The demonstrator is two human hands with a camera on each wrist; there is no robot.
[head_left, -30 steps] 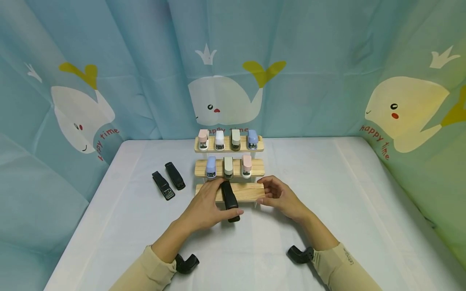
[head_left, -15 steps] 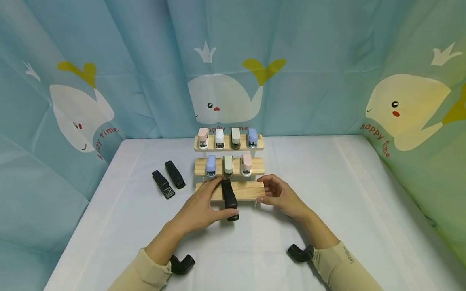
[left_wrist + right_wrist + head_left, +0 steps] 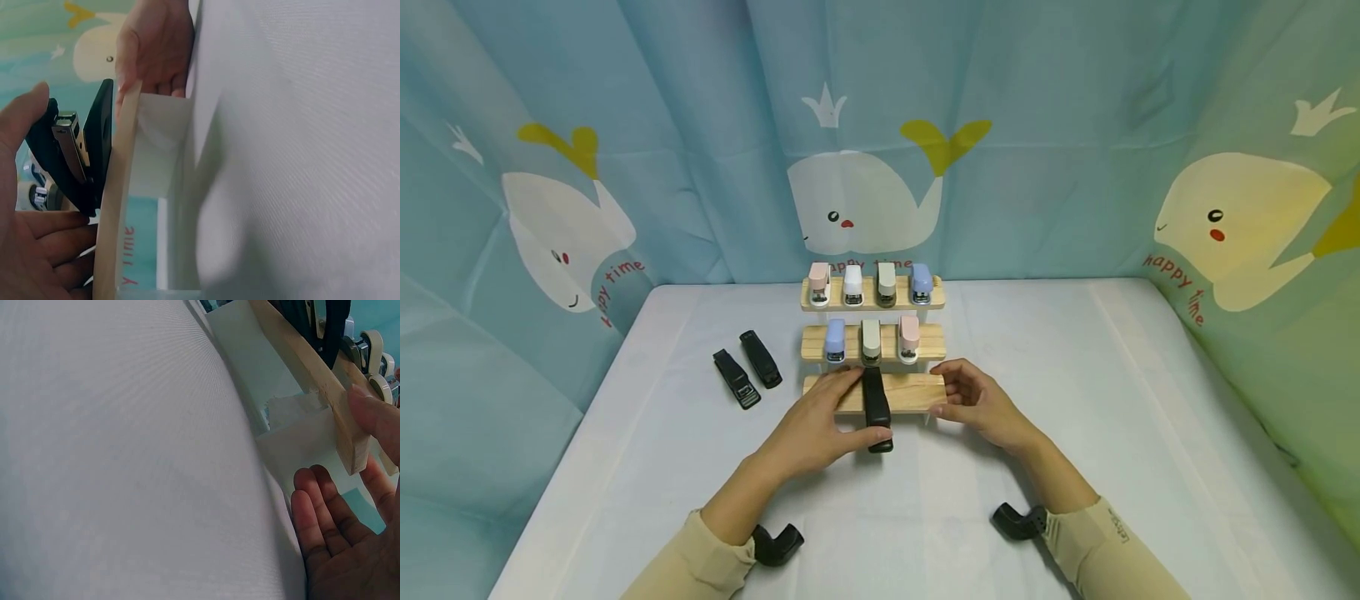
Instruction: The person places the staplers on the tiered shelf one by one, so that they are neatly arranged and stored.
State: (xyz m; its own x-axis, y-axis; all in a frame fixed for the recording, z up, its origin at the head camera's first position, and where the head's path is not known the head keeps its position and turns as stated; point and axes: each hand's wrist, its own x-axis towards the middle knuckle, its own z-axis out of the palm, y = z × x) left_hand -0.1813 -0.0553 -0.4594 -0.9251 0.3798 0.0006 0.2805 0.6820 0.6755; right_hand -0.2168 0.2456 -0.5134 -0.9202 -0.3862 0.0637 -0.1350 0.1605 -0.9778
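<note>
In the head view, a black stapler [image 3: 876, 398] lies lengthwise on the lowest step of a wooden display rack [image 3: 917, 393], its front end overhanging the edge. My left hand [image 3: 808, 427] holds the stapler between the thumb at its near end and fingers at its far end. The left wrist view shows the stapler [image 3: 99, 134] from the side, with a gap between its top arm and base. At the rack's right end, my right hand [image 3: 983, 408] grips the board, thumb on the front edge. In the right wrist view its other fingers [image 3: 312, 519] lie below the board.
Small pastel staplers stand on the upper two steps, including a pink stapler [image 3: 908, 337] and a blue stapler [image 3: 835, 340]. Two more black staplers [image 3: 760, 360] lie on the white table [image 3: 1075, 350] left of the rack. A whale-print curtain [image 3: 1045, 208] encloses the table.
The black stapler has turned slightly, its far end shifting right, so it points straighter toward the rack. My left hand has drawn back slightly to the left. My right hand stays put.
</note>
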